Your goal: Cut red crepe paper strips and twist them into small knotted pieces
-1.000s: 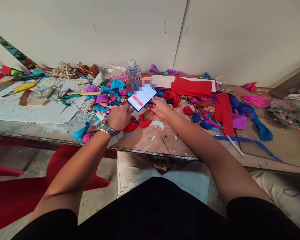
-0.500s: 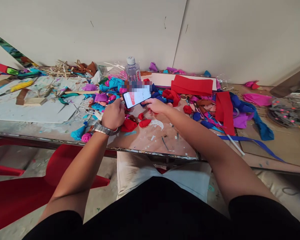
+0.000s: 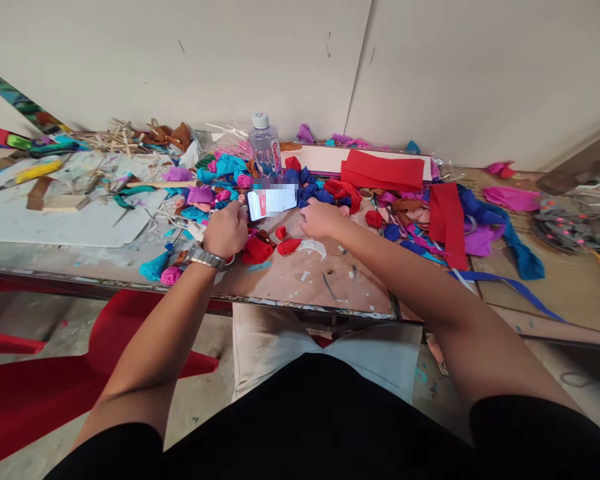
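A smartphone [image 3: 258, 203] with a lit, partly pixelated screen is held sideways above the craft table. My left hand [image 3: 226, 230] is closed around its left end, a metal watch [image 3: 205, 256] on the wrist. Just off the phone's right end is my right hand [image 3: 321, 219], its fingers curled inward with no object visible in them. Below the phone lie red petal-shaped fabric pieces [image 3: 289, 246]. Blue crumpled pieces [image 3: 307, 183] sit behind the right hand.
A clear bottle [image 3: 265, 150] stands behind the phone. Red folded strips [image 3: 383, 170] and a blue ribbon [image 3: 520, 287] lie to the right. Pliers [image 3: 133, 193], a yellow cutter [image 3: 39, 171] and wooden sticks [image 3: 123, 140] are on the left. A red chair [image 3: 115, 330] stands at lower left.
The phone has tilted to a more level position and its right end has dropped slightly. My right hand has shifted right, away from the phone's edge.
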`<action>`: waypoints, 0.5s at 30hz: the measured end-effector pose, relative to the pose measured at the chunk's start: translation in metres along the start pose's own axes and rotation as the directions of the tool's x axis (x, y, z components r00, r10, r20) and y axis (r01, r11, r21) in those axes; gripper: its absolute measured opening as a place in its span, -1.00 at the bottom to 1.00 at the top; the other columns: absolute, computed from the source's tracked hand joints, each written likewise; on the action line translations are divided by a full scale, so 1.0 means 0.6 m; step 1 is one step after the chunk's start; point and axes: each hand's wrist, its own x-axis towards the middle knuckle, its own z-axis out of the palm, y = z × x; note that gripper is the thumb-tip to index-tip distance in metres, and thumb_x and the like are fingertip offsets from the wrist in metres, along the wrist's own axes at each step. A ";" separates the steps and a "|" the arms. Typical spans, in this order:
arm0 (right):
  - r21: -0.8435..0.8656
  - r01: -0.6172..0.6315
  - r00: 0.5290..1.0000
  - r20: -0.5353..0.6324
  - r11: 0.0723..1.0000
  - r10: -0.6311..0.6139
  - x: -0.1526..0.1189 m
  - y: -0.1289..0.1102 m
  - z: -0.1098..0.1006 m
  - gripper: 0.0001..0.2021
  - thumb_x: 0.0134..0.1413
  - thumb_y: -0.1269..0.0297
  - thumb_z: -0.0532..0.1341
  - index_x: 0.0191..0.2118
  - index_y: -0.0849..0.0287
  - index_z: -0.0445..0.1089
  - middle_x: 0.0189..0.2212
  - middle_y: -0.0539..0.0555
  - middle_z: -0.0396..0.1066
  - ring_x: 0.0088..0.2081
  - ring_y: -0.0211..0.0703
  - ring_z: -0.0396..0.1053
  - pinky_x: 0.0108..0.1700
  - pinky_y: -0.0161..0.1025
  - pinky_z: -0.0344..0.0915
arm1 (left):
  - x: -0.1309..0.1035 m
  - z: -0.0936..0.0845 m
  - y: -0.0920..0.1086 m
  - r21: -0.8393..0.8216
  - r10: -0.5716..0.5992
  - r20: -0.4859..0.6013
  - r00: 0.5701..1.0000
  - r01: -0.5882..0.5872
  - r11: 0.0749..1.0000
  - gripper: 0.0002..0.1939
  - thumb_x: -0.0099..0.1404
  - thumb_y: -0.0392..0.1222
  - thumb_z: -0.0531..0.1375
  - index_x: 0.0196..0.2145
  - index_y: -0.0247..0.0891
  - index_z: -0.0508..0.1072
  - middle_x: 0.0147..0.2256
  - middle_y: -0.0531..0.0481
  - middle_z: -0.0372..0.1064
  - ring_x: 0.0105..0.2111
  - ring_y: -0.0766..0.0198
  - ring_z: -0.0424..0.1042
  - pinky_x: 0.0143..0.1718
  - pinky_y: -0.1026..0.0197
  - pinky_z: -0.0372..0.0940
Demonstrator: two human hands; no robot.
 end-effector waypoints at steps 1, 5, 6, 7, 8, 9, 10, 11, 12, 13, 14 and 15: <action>-0.006 -0.003 1.000 -0.003 1.000 0.003 -0.005 0.003 0.000 -0.60 0.41 0.06 0.20 0.09 0.24 0.58 0.29 0.47 0.34 0.07 0.37 0.55 0.10 0.16 0.46 | 0.001 0.002 0.000 0.006 -0.005 0.006 1.000 0.005 1.000 -0.65 0.60 -0.13 -0.06 -0.02 -0.28 0.50 -0.10 -0.35 0.62 -0.10 -0.14 0.59 -0.22 0.05 0.21; -0.004 -0.015 1.000 -0.026 1.000 0.015 -0.018 0.012 0.002 -0.63 0.41 0.05 0.20 0.01 0.24 0.60 0.28 0.46 0.35 0.04 0.33 0.56 0.07 0.13 0.45 | 0.007 0.007 0.002 0.033 -0.033 0.032 0.999 0.032 0.999 -0.61 0.59 -0.12 -0.07 0.05 -0.30 0.51 -0.04 -0.38 0.62 -0.07 -0.17 0.59 -0.21 0.04 0.24; 0.016 -0.013 0.999 -0.046 1.000 0.013 -0.019 0.014 0.002 -0.65 0.41 0.07 0.21 -0.03 0.23 0.61 0.27 0.45 0.36 0.03 0.30 0.56 0.07 0.10 0.44 | 0.009 0.007 0.004 0.044 -0.042 0.045 0.998 0.040 0.998 -0.59 0.59 -0.12 -0.07 0.07 -0.31 0.51 -0.02 -0.41 0.62 -0.05 -0.20 0.59 -0.20 0.03 0.25; 0.044 -0.006 0.997 -0.073 0.999 0.009 -0.018 0.017 0.003 -0.69 0.39 0.10 0.23 -0.07 0.22 0.61 0.26 0.42 0.38 0.04 0.27 0.55 0.08 0.07 0.43 | 0.010 0.006 0.005 0.055 -0.051 0.061 0.997 0.047 0.997 -0.58 0.59 -0.12 -0.07 0.10 -0.32 0.50 0.00 -0.43 0.61 -0.04 -0.24 0.60 -0.19 0.01 0.27; 0.079 0.005 0.995 -0.103 0.997 0.003 -0.015 0.020 0.002 -0.74 0.37 0.14 0.25 -0.10 0.21 0.61 0.24 0.39 0.40 0.05 0.24 0.54 0.10 0.04 0.42 | 0.012 0.005 0.008 0.066 -0.057 0.075 0.996 0.052 0.996 -0.56 0.59 -0.12 -0.07 0.13 -0.33 0.50 0.02 -0.46 0.60 -0.02 -0.27 0.60 -0.17 -0.01 0.28; 0.117 0.019 0.991 -0.131 0.993 -0.004 -0.010 0.024 0.001 -0.80 0.33 0.20 0.27 -0.12 0.20 0.60 0.22 0.35 0.44 0.05 0.21 0.53 0.11 0.00 0.40 | 0.014 0.004 0.010 0.076 -0.059 0.084 0.995 0.053 0.996 -0.55 0.59 -0.12 -0.07 0.17 -0.34 0.48 0.04 -0.47 0.59 0.00 -0.29 0.59 -0.16 -0.02 0.29; 0.148 0.029 0.989 -0.150 0.989 -0.006 -0.002 0.028 -0.002 -0.84 0.29 0.27 0.28 -0.12 0.19 0.58 0.18 0.31 0.48 0.06 0.18 0.52 0.12 -0.03 0.39 | 0.016 0.003 0.013 0.084 -0.059 0.091 0.994 0.052 0.995 -0.54 0.58 -0.13 -0.07 0.20 -0.33 0.47 0.06 -0.48 0.59 0.01 -0.31 0.59 -0.14 -0.04 0.31; 0.176 0.032 0.987 -0.160 0.984 -0.004 0.007 0.033 -0.004 -0.85 0.26 0.33 0.27 -0.10 0.18 0.57 0.13 0.28 0.52 0.06 0.15 0.52 0.10 -0.07 0.39 | 0.018 0.002 0.016 0.096 -0.060 0.094 0.994 0.051 0.994 -0.53 0.58 -0.13 -0.07 0.23 -0.33 0.46 0.07 -0.48 0.58 0.03 -0.31 0.59 -0.12 -0.05 0.33; 0.203 0.024 0.987 -0.161 0.979 0.009 0.018 0.037 -0.008 -0.84 0.23 0.39 0.26 -0.10 0.17 0.56 0.07 0.26 0.56 0.02 0.12 0.52 0.06 -0.10 0.40 | 0.021 0.002 0.019 0.111 -0.063 0.093 0.994 0.052 0.992 -0.53 0.58 -0.13 -0.06 0.24 -0.31 0.46 0.08 -0.48 0.58 0.04 -0.32 0.59 -0.11 -0.06 0.34; 0.234 0.011 0.987 -0.158 0.972 0.027 0.029 0.041 -0.011 -0.82 0.22 0.41 0.24 -0.10 0.17 0.54 0.00 0.24 0.60 -0.04 0.09 0.53 0.00 -0.12 0.41 | 0.025 0.002 0.021 0.129 -0.064 0.092 0.994 0.051 0.990 -0.53 0.57 -0.13 -0.06 0.24 -0.30 0.47 0.08 -0.48 0.57 0.05 -0.32 0.59 -0.10 -0.07 0.36; 0.265 -0.001 0.987 -0.156 0.964 0.044 0.040 0.044 -0.014 -0.80 0.22 0.42 0.22 -0.09 0.16 0.53 -0.07 0.21 0.61 -0.12 0.06 0.54 -0.07 -0.13 0.41 | 0.030 0.003 0.023 0.150 -0.064 0.089 0.994 0.051 0.987 -0.54 0.56 -0.14 -0.05 0.22 -0.30 0.49 0.08 -0.48 0.57 0.05 -0.32 0.59 -0.09 -0.08 0.38; 0.295 -0.017 0.986 -0.151 0.955 0.064 0.050 0.046 -0.016 -0.79 0.24 0.43 0.19 -0.07 0.16 0.51 -0.14 0.19 0.62 -0.22 0.02 0.53 -0.15 -0.14 0.41 | 0.037 0.005 0.023 0.171 -0.060 0.082 0.995 0.046 0.984 -0.55 0.55 -0.16 -0.03 0.20 -0.30 0.51 0.09 -0.48 0.57 0.05 -0.32 0.59 -0.07 -0.09 0.40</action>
